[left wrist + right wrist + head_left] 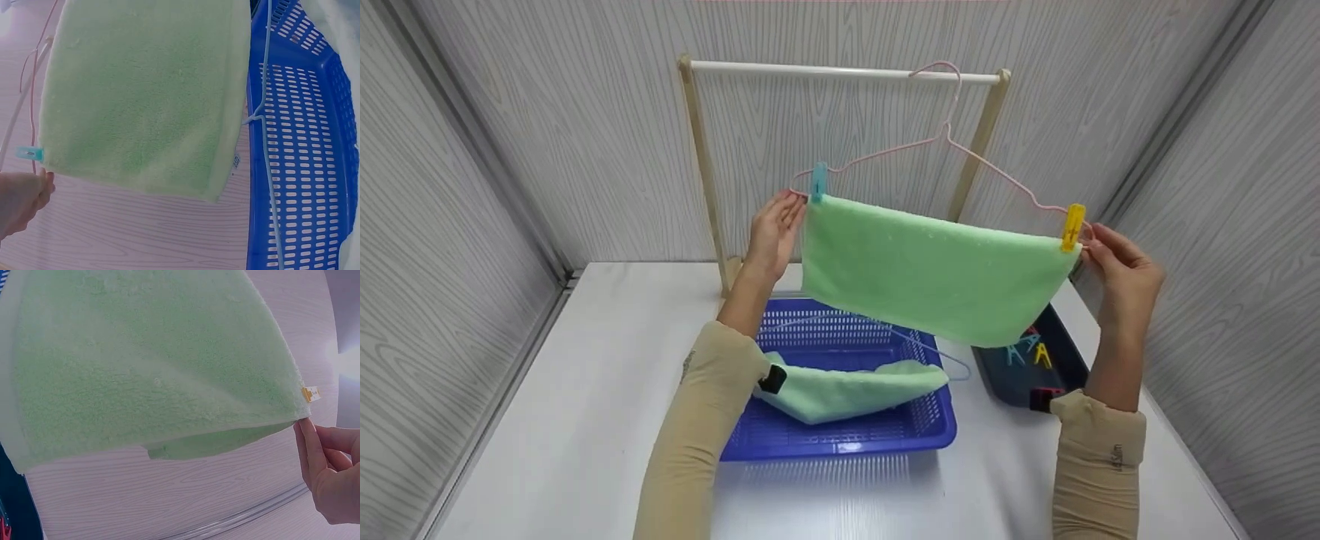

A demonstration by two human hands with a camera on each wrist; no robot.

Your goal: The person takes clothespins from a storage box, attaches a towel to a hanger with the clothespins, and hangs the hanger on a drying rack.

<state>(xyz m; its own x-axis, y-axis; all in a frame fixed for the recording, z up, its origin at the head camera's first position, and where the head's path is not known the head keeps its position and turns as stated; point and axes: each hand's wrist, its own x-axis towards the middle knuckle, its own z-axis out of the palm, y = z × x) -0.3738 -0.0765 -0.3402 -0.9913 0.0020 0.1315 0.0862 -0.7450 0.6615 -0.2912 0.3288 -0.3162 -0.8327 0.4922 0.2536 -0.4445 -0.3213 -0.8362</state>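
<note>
A light green towel (930,270) hangs folded from a pink clothes hanger (889,150). A blue clothespin (819,182) fastens its left corner, and a yellow clothespin (1073,228) its right one. My left hand (774,232) pinches the hanger's left end, close by the blue clothespin. At the other end my right hand (1126,274) pinches the hanger beside the towel's corner. The hanger's hook overlaps the white rod (810,70) in the head view; I cannot tell whether it bears on it. The towel's fuzzy face (140,95) fills much of the left wrist view.
Below the towel stands a blue basket (840,448) holding another light green towel (847,391) and a light blue hanger (958,360). A dark tray (1001,382) with several clothespins (1041,355) lies to the right. Wooden posts (701,150) carry the rod, near the back wall.
</note>
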